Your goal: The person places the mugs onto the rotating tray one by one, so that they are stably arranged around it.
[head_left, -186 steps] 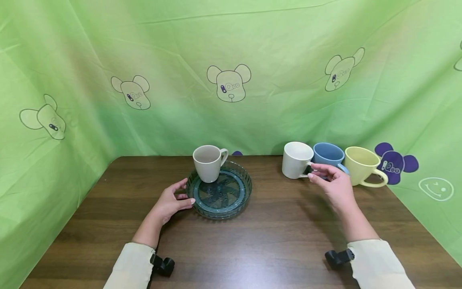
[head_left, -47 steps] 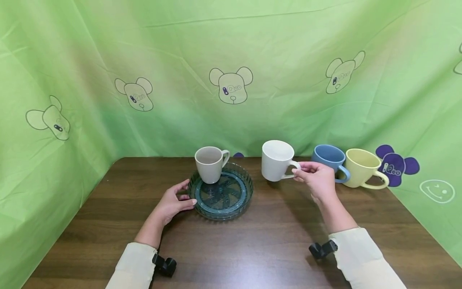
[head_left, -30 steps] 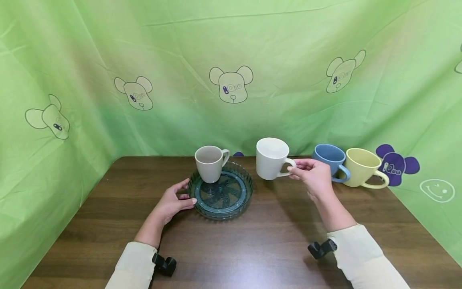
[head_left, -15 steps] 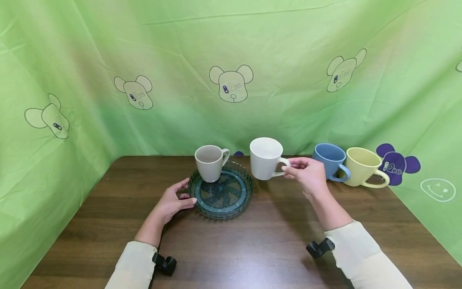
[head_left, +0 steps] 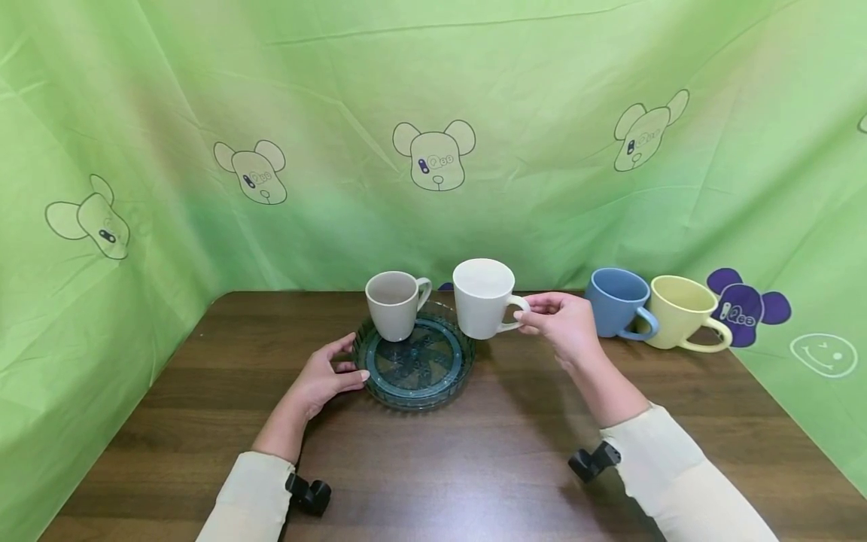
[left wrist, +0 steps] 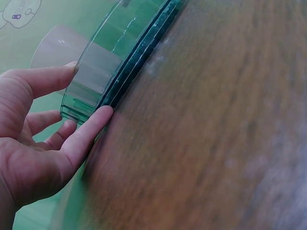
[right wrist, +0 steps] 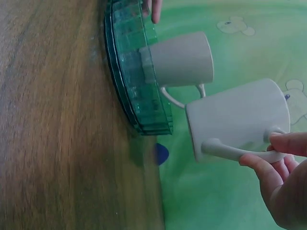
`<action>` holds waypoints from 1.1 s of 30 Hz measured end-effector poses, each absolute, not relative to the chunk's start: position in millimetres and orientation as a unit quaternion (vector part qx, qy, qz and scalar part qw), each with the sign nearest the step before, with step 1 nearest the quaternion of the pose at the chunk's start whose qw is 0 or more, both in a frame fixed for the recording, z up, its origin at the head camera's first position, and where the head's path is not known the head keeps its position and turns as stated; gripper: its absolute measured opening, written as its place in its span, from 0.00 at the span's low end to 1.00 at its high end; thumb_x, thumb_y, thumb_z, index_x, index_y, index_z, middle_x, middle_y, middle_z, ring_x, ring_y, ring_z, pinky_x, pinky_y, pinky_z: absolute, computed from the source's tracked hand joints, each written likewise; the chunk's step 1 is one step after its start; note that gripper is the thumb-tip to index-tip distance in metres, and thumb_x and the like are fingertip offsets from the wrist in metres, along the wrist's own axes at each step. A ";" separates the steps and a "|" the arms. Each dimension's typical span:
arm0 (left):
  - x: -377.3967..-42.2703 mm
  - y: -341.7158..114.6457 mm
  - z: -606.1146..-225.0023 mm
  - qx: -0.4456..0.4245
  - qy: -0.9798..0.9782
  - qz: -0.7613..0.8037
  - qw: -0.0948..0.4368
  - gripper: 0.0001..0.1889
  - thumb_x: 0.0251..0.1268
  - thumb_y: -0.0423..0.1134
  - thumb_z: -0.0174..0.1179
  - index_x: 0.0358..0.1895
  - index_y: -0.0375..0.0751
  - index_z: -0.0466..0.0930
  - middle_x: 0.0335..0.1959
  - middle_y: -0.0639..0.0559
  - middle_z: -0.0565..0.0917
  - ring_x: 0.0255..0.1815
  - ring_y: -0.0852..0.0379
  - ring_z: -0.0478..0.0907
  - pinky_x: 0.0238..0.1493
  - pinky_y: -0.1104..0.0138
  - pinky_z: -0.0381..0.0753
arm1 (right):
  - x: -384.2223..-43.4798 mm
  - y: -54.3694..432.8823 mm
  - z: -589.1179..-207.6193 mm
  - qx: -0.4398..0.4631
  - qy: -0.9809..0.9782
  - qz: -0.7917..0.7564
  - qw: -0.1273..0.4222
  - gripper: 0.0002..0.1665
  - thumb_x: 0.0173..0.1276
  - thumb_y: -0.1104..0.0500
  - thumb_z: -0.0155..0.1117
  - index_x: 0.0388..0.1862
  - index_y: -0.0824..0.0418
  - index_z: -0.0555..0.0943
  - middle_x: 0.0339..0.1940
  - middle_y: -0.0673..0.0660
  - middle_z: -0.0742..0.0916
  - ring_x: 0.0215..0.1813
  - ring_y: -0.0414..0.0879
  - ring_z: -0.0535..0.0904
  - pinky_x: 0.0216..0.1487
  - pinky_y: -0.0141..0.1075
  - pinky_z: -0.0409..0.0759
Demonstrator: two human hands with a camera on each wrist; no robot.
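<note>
A round, teal see-through tray (head_left: 416, 391) with a ribbed wall sits on the table. Inside it, toward the back left, stands a greyish mug (head_left: 393, 309), handle pointing right. My left hand (head_left: 325, 380) rests against the tray's left wall, with its fingers spread and fairly straight; one fingertip meets the base, as the left wrist view shows. Between thumb and fingers, my right hand (head_left: 558, 324) pinches the handle of a white mug (head_left: 483, 301). That mug hangs off the table at the tray's right rear rim, beside the greyish mug, its bottom in the air (right wrist: 235, 120).
At the right rear of the brown wooden table (head_left: 447, 474), a blue mug (head_left: 616, 301) and a yellow mug (head_left: 677, 312) stand close together, handles to the right. A green printed cloth (head_left: 325, 218) hangs behind the table and along both sides.
My right hand has taken the white mug by its handle from beside the blue mug, lifted it and carried it left to the tray. The left hand and tray have hardly moved.
</note>
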State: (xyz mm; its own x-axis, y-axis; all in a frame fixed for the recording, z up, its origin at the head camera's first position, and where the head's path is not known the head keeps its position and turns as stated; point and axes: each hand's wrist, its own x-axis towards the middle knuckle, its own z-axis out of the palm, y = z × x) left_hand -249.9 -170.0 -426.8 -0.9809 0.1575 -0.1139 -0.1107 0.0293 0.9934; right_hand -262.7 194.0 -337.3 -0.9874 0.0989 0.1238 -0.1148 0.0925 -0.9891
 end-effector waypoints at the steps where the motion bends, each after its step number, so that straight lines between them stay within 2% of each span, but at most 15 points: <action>1: -249.6 -170.1 -426.5 0.018 0.712 0.696 0.097 0.42 0.58 0.17 0.61 0.76 0.36 0.55 0.63 0.37 0.59 0.51 0.48 0.66 0.43 0.65 0.85 | -263.0 192.7 -337.2 0.005 -0.734 0.675 0.076 0.20 0.56 0.78 0.68 0.48 0.84 0.75 0.24 0.48 0.84 0.28 0.37 0.82 0.34 0.33 0.86; 9: -251.2 -171.4 -425.0 0.027 0.714 0.693 0.095 0.42 0.58 0.18 0.62 0.76 0.35 0.54 0.63 0.36 0.58 0.53 0.46 0.65 0.44 0.64 0.85 | -265.6 180.9 -336.8 0.006 -0.735 0.676 0.058 0.21 0.56 0.77 0.67 0.49 0.85 0.74 0.25 0.49 0.83 0.29 0.37 0.82 0.35 0.32 0.86; 16: -251.5 -169.8 -425.8 0.023 0.712 0.695 0.097 0.42 0.58 0.17 0.62 0.76 0.36 0.55 0.63 0.37 0.59 0.53 0.47 0.65 0.43 0.65 0.85 | -266.8 167.4 -345.1 -0.008 -0.728 0.683 0.054 0.18 0.56 0.79 0.67 0.46 0.83 0.76 0.26 0.52 0.83 0.29 0.38 0.81 0.36 0.33 0.86; 24: -246.4 -168.9 -423.4 0.026 0.705 0.702 0.100 0.42 0.58 0.17 0.60 0.76 0.33 0.53 0.64 0.35 0.58 0.50 0.48 0.67 0.42 0.65 0.86 | -265.2 151.8 -358.5 -0.011 -0.715 0.698 0.042 0.16 0.54 0.81 0.65 0.43 0.82 0.77 0.25 0.53 0.82 0.28 0.39 0.81 0.33 0.32 0.86; 33: -247.6 -169.2 -424.5 0.024 0.706 0.701 0.099 0.42 0.58 0.17 0.61 0.76 0.34 0.53 0.64 0.36 0.58 0.50 0.49 0.66 0.42 0.65 0.86 | -266.5 143.4 -369.2 -0.015 -0.708 0.706 0.035 0.16 0.54 0.82 0.64 0.43 0.83 0.76 0.25 0.53 0.82 0.27 0.39 0.80 0.32 0.32 0.86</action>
State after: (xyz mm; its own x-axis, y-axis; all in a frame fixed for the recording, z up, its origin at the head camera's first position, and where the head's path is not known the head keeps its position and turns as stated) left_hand -247.6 -169.2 -424.5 -0.9791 0.1733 -0.1063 -0.1051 0.0159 0.9943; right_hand -266.5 143.4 -369.2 -0.9971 0.0703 0.0284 -0.0282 0.0040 -0.9996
